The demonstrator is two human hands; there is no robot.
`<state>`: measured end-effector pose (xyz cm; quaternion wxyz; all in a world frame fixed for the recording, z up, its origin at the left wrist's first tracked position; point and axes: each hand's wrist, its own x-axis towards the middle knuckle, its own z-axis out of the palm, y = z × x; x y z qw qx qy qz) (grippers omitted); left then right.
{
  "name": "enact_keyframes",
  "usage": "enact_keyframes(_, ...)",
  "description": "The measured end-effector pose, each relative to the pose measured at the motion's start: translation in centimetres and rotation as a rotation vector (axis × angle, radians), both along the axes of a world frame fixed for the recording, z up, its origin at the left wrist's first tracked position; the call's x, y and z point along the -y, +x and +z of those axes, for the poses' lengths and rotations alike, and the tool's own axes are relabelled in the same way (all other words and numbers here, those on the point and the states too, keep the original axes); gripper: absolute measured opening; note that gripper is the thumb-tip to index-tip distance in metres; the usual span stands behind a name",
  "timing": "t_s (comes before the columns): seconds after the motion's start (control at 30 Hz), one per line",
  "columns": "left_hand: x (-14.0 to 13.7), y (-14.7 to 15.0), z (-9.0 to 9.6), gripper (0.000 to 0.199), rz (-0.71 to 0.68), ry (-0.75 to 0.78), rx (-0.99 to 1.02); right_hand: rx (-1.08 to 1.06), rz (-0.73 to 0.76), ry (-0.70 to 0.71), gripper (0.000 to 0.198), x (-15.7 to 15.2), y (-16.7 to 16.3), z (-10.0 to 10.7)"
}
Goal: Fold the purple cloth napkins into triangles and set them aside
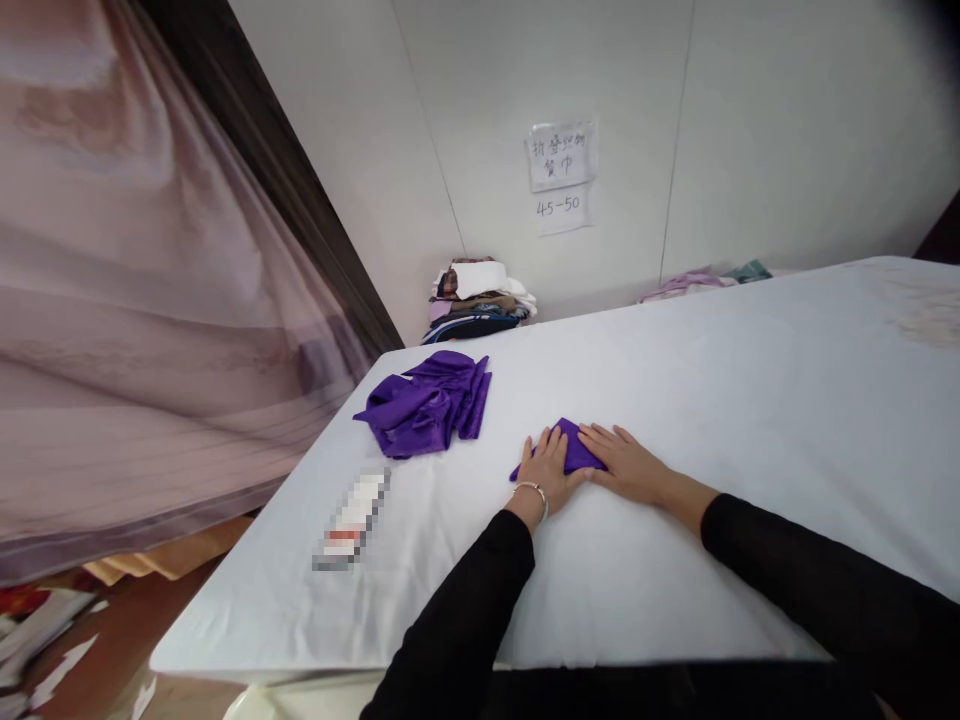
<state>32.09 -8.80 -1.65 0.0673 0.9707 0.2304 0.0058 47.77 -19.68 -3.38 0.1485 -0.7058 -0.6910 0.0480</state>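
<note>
A purple napkin, folded into a small triangular shape with its point toward the far side, lies on the white-covered table. My left hand rests flat on its left part, fingers stretched out; a bracelet circles that wrist. On its right side lies my right hand, also flat with fingers extended. The two thumbs come close together at the near edge of the cloth. Both palms hide part of the napkin. To the left, beyond my left hand, sits a loose, crumpled heap of purple cloth.
A pixelated flat object lies on the table's left side. Behind the table stands a stack of folded fabrics, with more cloth farther right. Handwritten paper sheets hang on the wall. A pink curtain drapes at left.
</note>
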Motion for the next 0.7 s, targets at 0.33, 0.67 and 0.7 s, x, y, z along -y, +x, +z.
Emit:
enact_keyframes(0.33, -0.6, -5.3, 0.3, 0.078, 0.124, -0.029, -0.057, -0.024, -0.021, 0.005, 0.068, 0.5, 0.0, 0.1)
enact_keyframes(0.67, -1.4, -4.3, 2.3, 0.054, 0.302, -0.152, 0.094, -0.04, -0.085, 0.024, 0.07, 1.5, 0.0, 0.1)
enact_keyframes(0.7, -1.5, -3.6, 2.6, 0.052, 0.326, -0.168, 0.115, -0.049, -0.096, 0.028, 0.07, 1.6, 0.0, 0.3)
